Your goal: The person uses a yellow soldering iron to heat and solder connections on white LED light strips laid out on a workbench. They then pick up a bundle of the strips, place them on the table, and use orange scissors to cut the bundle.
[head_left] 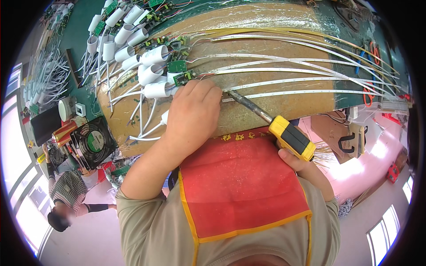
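Fingers of the right hand [296, 162] are wrapped around the body of a yellow-and-black soldering iron [292, 138], whose metal barrel slants up and leftward over a brown sheet [293, 103] — its tip ends just beside the left hand [195, 108]. That hand curls downward near the wired ends of white LED strips [284, 81], fingertips hidden, so I cannot tell whether it grips anything. Green circuit boards [176, 66] and white cylindrical housings [153, 91] crowd beyond it and leftward; the strips stretch right toward orange-handled scissors [368, 95]. Beneath lies the green bench [82, 15] — a black fan [94, 136] stands beside the sheet, left.
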{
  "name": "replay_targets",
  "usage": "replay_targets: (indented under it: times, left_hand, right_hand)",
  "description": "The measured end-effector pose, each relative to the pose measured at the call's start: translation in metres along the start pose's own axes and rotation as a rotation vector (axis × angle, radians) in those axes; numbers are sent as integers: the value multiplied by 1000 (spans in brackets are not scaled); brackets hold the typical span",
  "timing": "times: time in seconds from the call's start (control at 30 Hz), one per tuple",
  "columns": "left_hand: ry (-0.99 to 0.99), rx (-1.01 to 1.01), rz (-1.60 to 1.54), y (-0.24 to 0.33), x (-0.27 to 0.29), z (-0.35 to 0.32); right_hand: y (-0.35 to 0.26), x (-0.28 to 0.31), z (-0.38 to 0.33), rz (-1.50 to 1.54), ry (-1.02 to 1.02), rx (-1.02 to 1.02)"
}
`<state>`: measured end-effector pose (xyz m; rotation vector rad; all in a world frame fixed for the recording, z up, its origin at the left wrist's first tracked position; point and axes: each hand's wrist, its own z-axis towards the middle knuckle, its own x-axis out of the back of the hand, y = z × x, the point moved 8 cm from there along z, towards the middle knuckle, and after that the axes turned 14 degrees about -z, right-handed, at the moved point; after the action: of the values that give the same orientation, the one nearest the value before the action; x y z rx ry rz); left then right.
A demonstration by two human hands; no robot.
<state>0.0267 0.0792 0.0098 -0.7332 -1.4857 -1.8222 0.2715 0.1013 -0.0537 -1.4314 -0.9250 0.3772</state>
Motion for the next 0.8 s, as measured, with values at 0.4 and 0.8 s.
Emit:
replay_targets:
  times: [0.4,0.8]
  left_hand:
    - [2,-17,7,-3,-4,-3]
    - [-1,-14,14,-3,-4,-3]
  right_hand:
    - [1,-1,-1,66,-27,-44]
    - [-4,-1,4,32,-1,-4]
